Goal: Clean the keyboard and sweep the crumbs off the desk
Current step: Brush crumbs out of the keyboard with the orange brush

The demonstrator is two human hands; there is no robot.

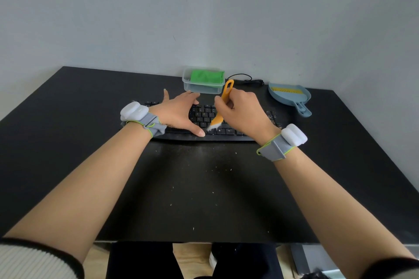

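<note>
A black keyboard [204, 118] lies across the far middle of the black desk [68, 124]. My left hand [179, 113] rests on its left half, fingers spread and straight, the thumb at the front edge. My right hand [240, 113] grips an orange brush [223, 103] by its handle. The white bristles touch the keys near the front row, just right of my left thumb. Small pale crumbs [213, 192] lie scattered on the desk in front of the keyboard.
A clear plastic box [204, 88] holding a green cloth [207, 76] stands behind the keyboard by the wall. A blue dustpan [292, 97] with a yellow comb lies at the far right. A black cable [247, 79] runs along the wall.
</note>
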